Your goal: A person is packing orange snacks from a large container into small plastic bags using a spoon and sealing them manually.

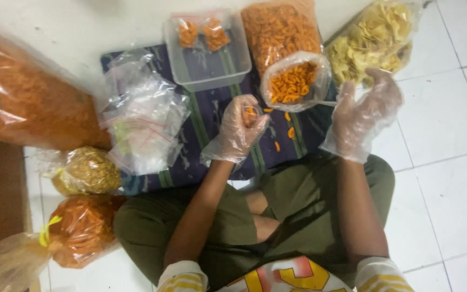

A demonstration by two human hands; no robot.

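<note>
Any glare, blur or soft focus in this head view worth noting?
Head view: even indoor light, soft shadows; glare on the big orange snack bag and the empty plastic bags; left hand and right hand, both in clear gloves, look slightly soft; the edges seem stretched, perhaps a wide lens.

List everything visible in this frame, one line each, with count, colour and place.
open snack bag: 1, orange curls, centre, top rolled down
big bags: orange curls top; yellow chips top right; orange-red left
tied bags: brown and orange, lower left
tub: 1, clear, holds two small filled packets
empty pouches: pile, clear, left of centre
cloth: 1, dark striped, under the goods
loose curls: few, orange, on cloth
left hand: gloved, closed on orange curls
right hand: gloved, open, empty
</note>
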